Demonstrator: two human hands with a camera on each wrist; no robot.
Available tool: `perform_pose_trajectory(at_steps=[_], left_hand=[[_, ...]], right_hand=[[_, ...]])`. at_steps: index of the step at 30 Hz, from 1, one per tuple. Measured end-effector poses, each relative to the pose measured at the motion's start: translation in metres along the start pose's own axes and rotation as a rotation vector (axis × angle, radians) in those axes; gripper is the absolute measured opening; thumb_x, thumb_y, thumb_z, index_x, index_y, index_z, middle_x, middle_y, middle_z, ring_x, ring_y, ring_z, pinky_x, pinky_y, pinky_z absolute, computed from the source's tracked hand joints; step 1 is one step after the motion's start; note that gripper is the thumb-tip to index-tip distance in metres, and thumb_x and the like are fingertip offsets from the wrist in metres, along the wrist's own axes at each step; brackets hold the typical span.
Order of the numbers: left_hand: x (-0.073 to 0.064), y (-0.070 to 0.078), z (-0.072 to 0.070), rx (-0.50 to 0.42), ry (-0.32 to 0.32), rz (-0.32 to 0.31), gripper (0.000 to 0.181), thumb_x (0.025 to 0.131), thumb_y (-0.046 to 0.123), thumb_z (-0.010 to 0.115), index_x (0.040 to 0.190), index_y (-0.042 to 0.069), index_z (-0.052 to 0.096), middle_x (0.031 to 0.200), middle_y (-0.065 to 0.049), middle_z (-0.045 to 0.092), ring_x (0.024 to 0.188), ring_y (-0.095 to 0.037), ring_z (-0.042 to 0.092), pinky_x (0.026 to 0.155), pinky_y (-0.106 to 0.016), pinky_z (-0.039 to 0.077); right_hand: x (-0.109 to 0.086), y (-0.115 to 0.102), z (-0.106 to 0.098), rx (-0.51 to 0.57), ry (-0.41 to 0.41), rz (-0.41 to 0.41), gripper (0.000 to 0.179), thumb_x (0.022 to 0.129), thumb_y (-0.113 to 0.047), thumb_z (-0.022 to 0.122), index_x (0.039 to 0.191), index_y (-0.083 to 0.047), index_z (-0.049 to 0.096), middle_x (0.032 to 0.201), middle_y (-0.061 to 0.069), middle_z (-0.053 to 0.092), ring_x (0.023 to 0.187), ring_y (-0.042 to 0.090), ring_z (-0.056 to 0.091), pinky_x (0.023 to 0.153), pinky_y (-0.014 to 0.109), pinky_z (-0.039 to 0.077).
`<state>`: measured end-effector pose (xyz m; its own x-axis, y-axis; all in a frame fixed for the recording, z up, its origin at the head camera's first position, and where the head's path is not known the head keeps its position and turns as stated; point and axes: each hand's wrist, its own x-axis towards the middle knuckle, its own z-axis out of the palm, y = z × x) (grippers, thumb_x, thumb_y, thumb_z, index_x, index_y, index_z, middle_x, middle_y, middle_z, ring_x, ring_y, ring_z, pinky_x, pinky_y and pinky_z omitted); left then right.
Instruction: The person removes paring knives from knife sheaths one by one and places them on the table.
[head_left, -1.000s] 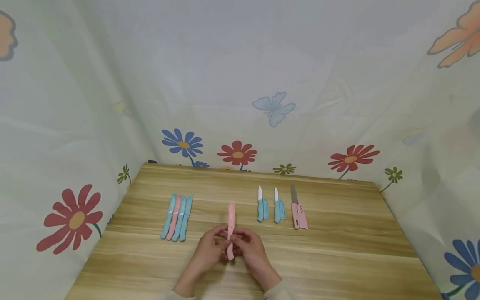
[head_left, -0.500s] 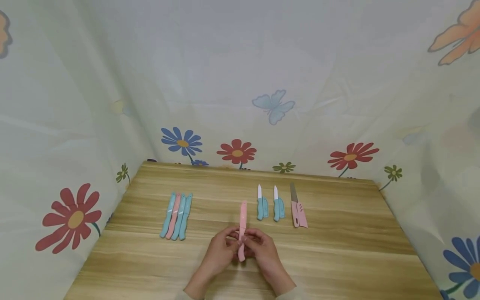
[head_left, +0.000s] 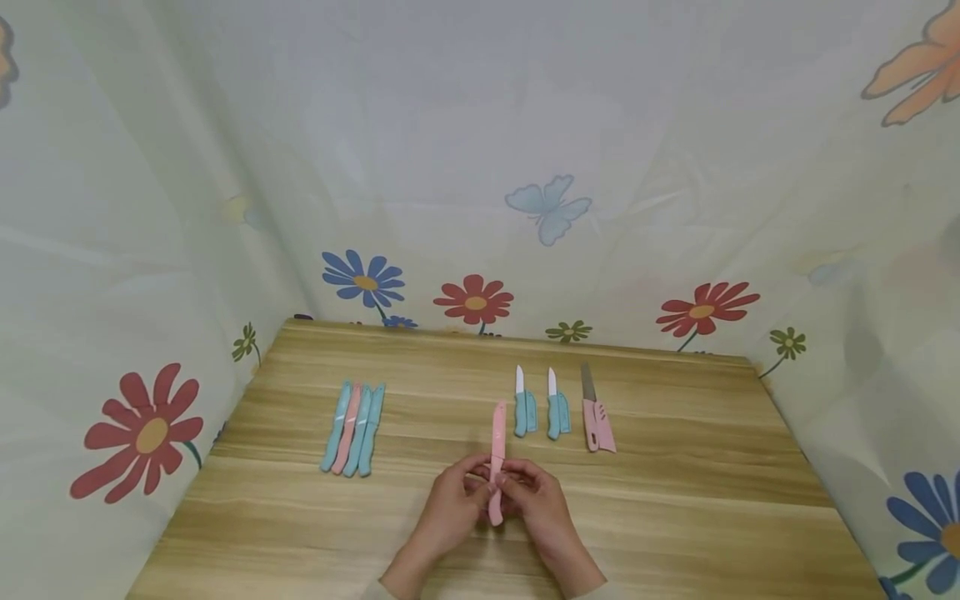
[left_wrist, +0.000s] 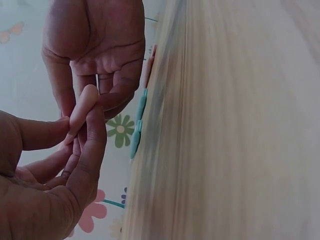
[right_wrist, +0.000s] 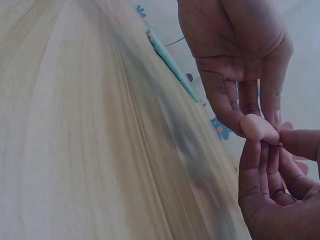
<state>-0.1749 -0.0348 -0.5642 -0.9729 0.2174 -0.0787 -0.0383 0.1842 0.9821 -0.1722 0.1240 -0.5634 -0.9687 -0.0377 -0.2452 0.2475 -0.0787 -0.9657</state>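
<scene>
A pink sheathed knife (head_left: 498, 433) is held up between both hands above the front middle of the table, its sheathed end pointing away. My left hand (head_left: 453, 504) pinches its handle from the left. From the other side, my right hand (head_left: 542, 504) pinches the same handle with thumb and fingers. The wrist views show the rounded handle end (left_wrist: 84, 107) between the fingertips of both hands. Right of the held knife lie two teal paring knives (head_left: 521, 415) with bare white blades, each beside its teal sheath, and a pink knife (head_left: 590, 417) with a grey blade beside its pink sheath (head_left: 603, 429).
At the left of the wooden table (head_left: 675, 517) lies a row of sheathed knives, teal ones (head_left: 366, 442) with one pink knife (head_left: 347, 433) among them. A flower-patterned curtain (head_left: 420, 150) encloses the table at the back and sides.
Both hands have shifted to the right together, carrying the pink sheathed knife closer to the teal paring knives. The knives on the table stay put.
</scene>
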Motion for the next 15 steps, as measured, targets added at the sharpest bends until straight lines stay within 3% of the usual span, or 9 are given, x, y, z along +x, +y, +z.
perform_pose_trajectory(at_steps=[15], left_hand=[[-0.0022, 0.0019, 0.0020, 0.011, 0.000, 0.010, 0.045, 0.097, 0.001, 0.065, 0.141, 0.003, 0.060, 0.114, -0.012, 0.066, 0.096, -0.020, 0.065, 0.067, -0.027, 0.061]], right_hand=[[-0.0015, 0.0022, -0.0026, -0.007, -0.008, 0.011, 0.031, 0.099, -0.008, 0.066, 0.124, 0.007, 0.061, 0.101, 0.002, 0.067, 0.087, 0.011, 0.065, 0.069, 0.024, 0.058]])
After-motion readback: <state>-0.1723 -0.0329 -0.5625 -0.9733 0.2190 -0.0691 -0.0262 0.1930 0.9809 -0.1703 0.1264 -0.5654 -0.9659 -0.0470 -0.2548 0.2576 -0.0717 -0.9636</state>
